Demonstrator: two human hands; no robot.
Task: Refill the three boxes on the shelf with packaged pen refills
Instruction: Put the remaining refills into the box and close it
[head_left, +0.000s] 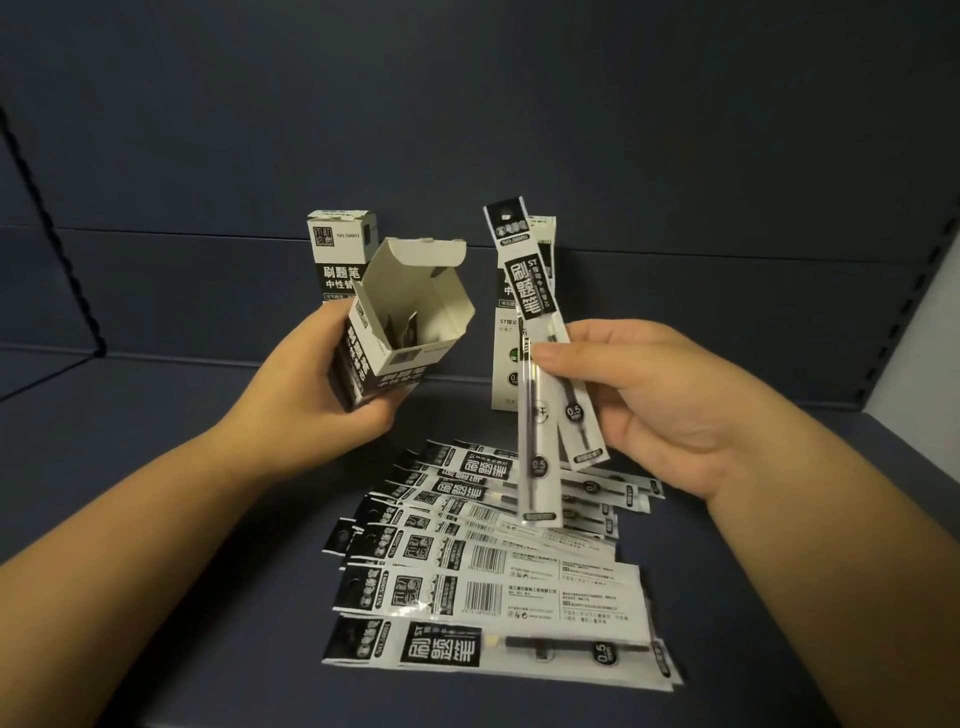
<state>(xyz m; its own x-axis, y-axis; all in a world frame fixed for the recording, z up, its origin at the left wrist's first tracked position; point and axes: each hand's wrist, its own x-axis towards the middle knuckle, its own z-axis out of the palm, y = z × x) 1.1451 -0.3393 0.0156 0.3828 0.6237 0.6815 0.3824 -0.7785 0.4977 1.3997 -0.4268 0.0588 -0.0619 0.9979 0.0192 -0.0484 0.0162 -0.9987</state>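
At frame centre, the open box (387, 332) is gripped tilted by the left hand (311, 400) so the two refill packets (545, 364), pinched upright by the right hand (665, 405), can be slid in

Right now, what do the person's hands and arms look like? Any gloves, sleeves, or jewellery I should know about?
Both are bare. The left hand and right hand wear no gloves, and no rings show on the visible fingers. Both forearms are uncovered to the frame edge: no sleeves, watch or bracelet in view. Nails look short and unpainted.

A dark blue back panel (467, 130) rises behind, with perforated uprights (930, 291) at its sides.
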